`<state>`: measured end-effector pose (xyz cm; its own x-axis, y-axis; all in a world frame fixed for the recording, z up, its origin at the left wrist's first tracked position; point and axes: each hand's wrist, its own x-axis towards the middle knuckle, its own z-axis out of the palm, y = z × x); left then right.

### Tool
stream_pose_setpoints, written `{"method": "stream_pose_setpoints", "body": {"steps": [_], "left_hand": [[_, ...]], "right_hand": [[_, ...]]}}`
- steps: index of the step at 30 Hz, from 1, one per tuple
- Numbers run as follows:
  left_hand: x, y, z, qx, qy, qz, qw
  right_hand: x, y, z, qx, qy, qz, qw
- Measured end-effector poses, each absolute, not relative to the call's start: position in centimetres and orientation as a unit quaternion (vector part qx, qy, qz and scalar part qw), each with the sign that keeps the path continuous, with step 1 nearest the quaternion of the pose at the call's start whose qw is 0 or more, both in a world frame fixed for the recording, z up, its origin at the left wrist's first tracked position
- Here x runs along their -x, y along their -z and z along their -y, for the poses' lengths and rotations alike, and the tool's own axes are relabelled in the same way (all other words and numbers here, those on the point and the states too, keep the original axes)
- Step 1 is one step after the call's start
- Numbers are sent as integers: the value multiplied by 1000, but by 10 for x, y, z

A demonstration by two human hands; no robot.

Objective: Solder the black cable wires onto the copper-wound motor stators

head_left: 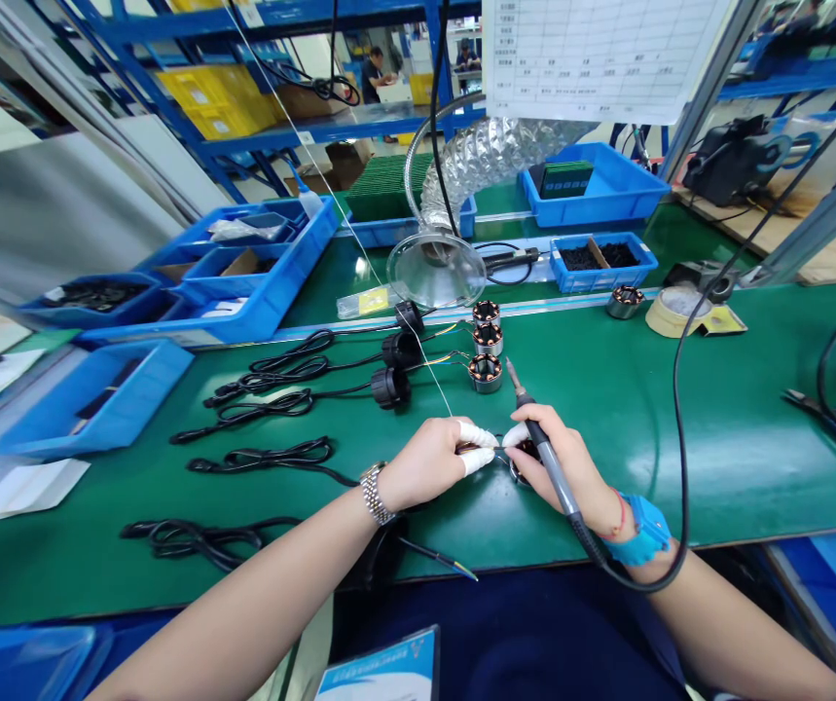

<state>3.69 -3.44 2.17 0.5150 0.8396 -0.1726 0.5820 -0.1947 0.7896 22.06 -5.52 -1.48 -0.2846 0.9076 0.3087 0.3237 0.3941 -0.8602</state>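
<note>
My left hand (436,458), with white finger cots and a metal wristwatch, pinches a small dark motor part (518,463) that lies between both hands on the green mat (680,428). A thin solder wire (388,302) runs down from above to my left fingers. My right hand (567,467), with a blue wrist strap, holds a soldering iron (541,438) along the palm, its tip pointing up and away, while the fingertips also touch the part. Three wound stators (486,341) stand in a row just beyond my hands.
Black cables with round connectors (301,375) lie across the mat at left. Blue bins (242,273) line the left and back. A fume-extraction hose with a clear funnel (436,268) hangs at centre back. A tape roll (676,310) sits at right. People work far behind.
</note>
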Motion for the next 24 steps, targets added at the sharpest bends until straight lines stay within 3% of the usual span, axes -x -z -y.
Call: {"method": "stream_pose_setpoints", "body": {"steps": [7, 12, 17, 21, 24], "left_hand": [[-37, -28, 37, -770, -159, -462, 410], [-39, -32, 36, -717, -158, -495, 465], [-36, -27, 32, -689, -187, -489, 502], [-29, -24, 31, -745, -186, -434, 470], [-29, -24, 34, -824, -173, -378, 385]], "right_hand": [[-205, 17, 59, 471, -226, 721, 455], [-209, 20, 68, 443, -166, 753, 457], [-214, 24, 74, 414, -186, 783, 425], [-217, 23, 73, 387, -187, 780, 454], [-221, 24, 72, 395, -180, 773, 462]]}}
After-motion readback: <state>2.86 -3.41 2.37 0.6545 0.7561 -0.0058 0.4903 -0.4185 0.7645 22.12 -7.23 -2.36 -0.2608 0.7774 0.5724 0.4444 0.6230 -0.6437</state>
